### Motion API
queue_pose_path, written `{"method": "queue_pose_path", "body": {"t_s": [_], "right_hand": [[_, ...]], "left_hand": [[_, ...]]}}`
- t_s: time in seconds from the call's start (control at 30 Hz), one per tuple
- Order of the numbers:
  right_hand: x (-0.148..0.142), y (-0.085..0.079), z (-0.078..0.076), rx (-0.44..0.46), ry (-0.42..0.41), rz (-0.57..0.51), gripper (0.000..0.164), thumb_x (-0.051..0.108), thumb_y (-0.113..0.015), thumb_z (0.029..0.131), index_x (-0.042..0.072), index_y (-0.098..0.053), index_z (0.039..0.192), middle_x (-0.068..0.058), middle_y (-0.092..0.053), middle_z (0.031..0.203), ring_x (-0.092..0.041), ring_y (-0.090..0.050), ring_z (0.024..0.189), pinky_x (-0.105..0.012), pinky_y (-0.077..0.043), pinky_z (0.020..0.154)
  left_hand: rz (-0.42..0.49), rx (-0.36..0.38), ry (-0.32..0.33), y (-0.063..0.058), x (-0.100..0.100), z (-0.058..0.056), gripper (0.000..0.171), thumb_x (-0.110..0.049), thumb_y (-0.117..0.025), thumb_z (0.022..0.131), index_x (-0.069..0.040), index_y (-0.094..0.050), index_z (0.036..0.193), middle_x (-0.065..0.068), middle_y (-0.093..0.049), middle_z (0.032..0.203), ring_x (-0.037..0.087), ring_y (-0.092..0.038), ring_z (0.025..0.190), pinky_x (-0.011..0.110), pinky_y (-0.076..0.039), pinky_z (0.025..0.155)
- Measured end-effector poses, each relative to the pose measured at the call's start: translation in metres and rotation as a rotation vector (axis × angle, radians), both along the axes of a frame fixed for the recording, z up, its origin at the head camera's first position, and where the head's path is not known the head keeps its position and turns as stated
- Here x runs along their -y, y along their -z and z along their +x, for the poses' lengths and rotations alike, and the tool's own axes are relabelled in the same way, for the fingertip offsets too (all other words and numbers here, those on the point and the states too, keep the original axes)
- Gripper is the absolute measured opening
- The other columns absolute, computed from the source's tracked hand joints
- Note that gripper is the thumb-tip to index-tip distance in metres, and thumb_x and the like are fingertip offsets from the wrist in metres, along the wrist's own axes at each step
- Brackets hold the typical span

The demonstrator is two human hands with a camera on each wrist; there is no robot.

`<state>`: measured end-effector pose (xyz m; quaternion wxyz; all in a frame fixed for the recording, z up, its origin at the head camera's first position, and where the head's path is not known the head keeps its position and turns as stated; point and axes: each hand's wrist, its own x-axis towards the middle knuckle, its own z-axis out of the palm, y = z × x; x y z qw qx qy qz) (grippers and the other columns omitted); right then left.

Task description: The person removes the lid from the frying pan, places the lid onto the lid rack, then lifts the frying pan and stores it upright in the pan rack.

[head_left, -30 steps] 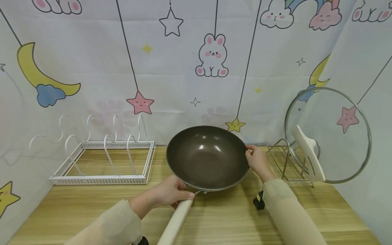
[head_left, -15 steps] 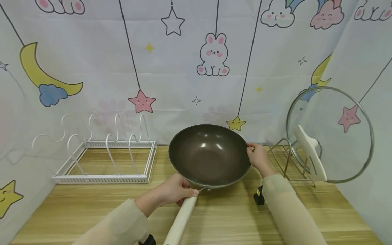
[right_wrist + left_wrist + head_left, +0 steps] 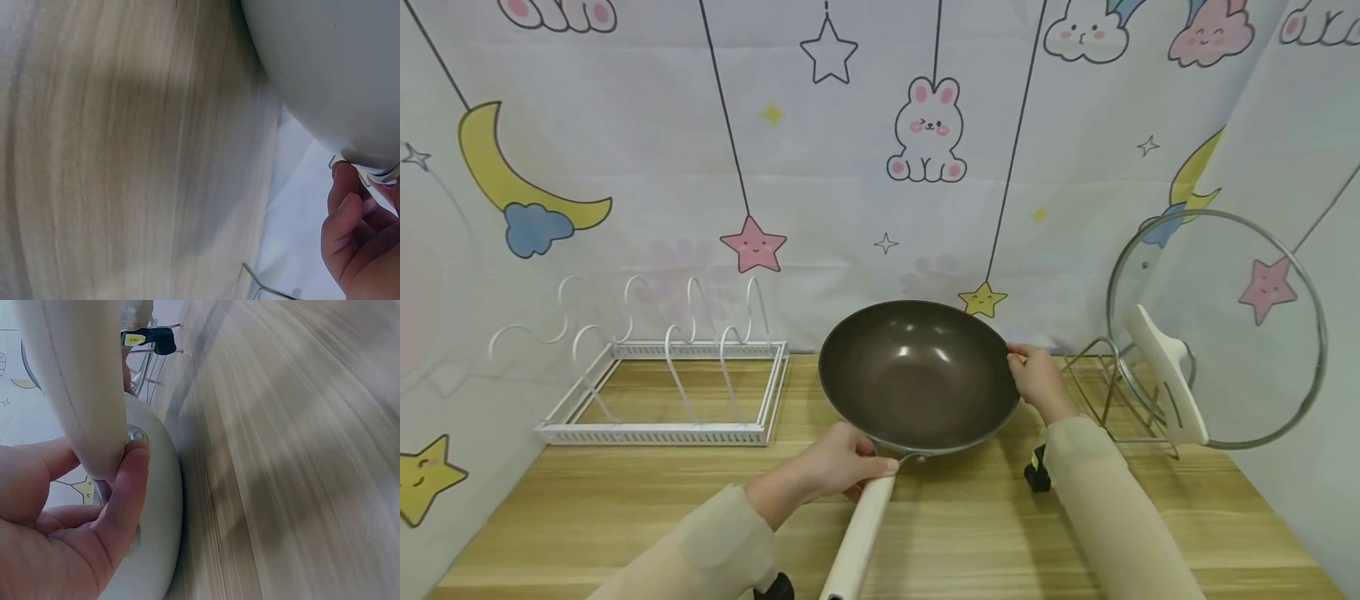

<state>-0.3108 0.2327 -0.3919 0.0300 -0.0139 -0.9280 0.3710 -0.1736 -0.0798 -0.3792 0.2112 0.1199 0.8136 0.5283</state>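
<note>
A deep wok, dark brown inside and pale outside, is tilted with its inside facing me in the head view. My left hand pinches its pale handle close to the bowl; the left wrist view shows thumb and fingers around the handle's end. At the wok's right edge, my right hand grips with thumb and fingers. The right wrist view shows curled fingers at the edge of the pale outer side. Whether the wok's base touches the table cannot be told.
On the left stands a white rack with curved wire dividers. At the right, a wire stand holds a glass lid and a cream slotted spatula. A patterned cloth hangs behind the wooden table.
The head view has shifted slightly, moving the whole scene a little right. The left hand and wok handle have swung slightly rightward. Both hands keep their hold on the wok.
</note>
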Motion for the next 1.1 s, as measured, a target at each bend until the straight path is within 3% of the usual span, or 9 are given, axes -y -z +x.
{"method": "queue_pose_path", "body": {"t_s": [0.2,0.57,0.67,0.8,0.93,1.1], "right_hand": [[-0.001,0.000,-0.005,-0.001,-0.019,0.015,0.042,0.022,-0.040,0.101,0.008,-0.047,0.139,0.004,-0.039,0.047,-0.010,-0.038,0.036,-0.028,-0.041,0.040],[-0.004,-0.002,-0.012,0.030,-0.044,0.044,0.042,0.025,-0.040,0.101,0.011,-0.045,0.141,-0.005,-0.052,0.058,-0.010,-0.037,0.039,-0.029,-0.044,0.043],[-0.005,-0.004,-0.012,0.042,-0.075,0.035,0.043,0.024,-0.039,0.102,0.011,-0.043,0.142,-0.018,-0.064,0.081,-0.010,-0.037,0.039,-0.032,-0.047,0.044],[-0.009,-0.007,-0.009,0.076,-0.153,0.052,0.046,0.023,-0.036,0.102,0.013,-0.034,0.147,-0.033,-0.056,0.118,-0.009,-0.037,0.040,-0.037,-0.051,0.047],[-0.012,-0.009,-0.002,0.087,-0.218,0.067,0.049,0.021,-0.036,0.102,0.011,-0.025,0.150,-0.034,-0.051,0.126,-0.009,-0.036,0.041,-0.042,-0.052,0.050],[-0.014,-0.006,0.008,0.052,-0.221,0.039,0.051,0.017,-0.039,0.101,0.003,-0.025,0.148,-0.027,-0.064,0.104,-0.013,-0.043,0.043,-0.046,-0.052,0.052]], "left_hand": [[-0.010,-0.013,-0.011,0.001,-0.004,-0.001,0.031,-0.025,-0.067,0.088,0.005,-0.070,0.081,0.007,-0.067,0.070,0.015,-0.065,0.059,0.037,-0.057,0.057],[0.056,0.036,-0.053,0.004,-0.014,0.002,0.030,-0.023,-0.069,0.087,0.006,-0.068,0.082,0.006,-0.067,0.067,0.013,-0.064,0.055,0.040,-0.058,0.059],[0.066,0.049,-0.067,0.004,-0.015,0.002,0.030,-0.024,-0.069,0.086,0.006,-0.068,0.082,0.005,-0.066,0.066,0.012,-0.063,0.054,0.038,-0.058,0.058],[0.077,0.055,-0.082,0.005,-0.016,0.002,0.029,-0.023,-0.070,0.086,0.006,-0.067,0.081,0.004,-0.066,0.065,0.012,-0.063,0.053,0.037,-0.058,0.057],[0.090,0.064,-0.094,0.007,-0.016,0.002,0.028,-0.022,-0.071,0.085,0.005,-0.067,0.081,0.004,-0.066,0.064,0.013,-0.064,0.053,0.038,-0.058,0.057],[0.111,0.067,-0.109,0.009,-0.018,0.002,0.028,-0.022,-0.072,0.084,0.005,-0.067,0.080,0.003,-0.066,0.063,0.013,-0.064,0.053,0.037,-0.058,0.056]]}}
